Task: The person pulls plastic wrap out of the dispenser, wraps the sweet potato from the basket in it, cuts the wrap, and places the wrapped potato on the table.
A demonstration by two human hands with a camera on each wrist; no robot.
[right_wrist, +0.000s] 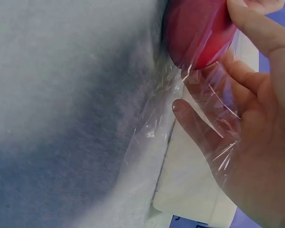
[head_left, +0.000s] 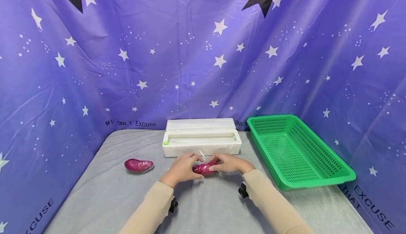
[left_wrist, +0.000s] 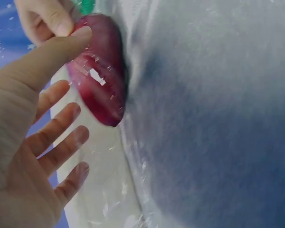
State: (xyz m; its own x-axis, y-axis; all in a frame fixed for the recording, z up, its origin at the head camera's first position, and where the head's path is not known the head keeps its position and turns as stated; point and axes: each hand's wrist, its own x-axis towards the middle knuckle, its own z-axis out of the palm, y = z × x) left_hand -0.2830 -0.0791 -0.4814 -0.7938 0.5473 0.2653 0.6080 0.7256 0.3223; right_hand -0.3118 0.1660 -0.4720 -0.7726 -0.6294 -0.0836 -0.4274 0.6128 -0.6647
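Observation:
A glossy purple-red oblong vegetable (head_left: 204, 168) lies on the grey cloth in front of the white box, with clear plastic film over it. My right hand (head_left: 229, 163) holds its right end, thumb on the near side and fingers behind; loose film (right_wrist: 218, 118) spreads across those fingers in the right wrist view. At the other end is my left hand (head_left: 184, 168), its thumb (left_wrist: 61, 52) reaching over the vegetable and its other fingers spread apart. A second film-wrapped purple-red vegetable (head_left: 138, 165) lies to the left, apart from both hands.
Behind the hands stands a white film dispenser box (head_left: 203, 151), lid (head_left: 201, 124) raised, with a small green piece (head_left: 166, 143) at its left edge. A green plastic basket (head_left: 269, 160) stands at the right. Purple star-printed curtain (head_left: 180, 50) surrounds the grey-covered table (head_left: 104, 198).

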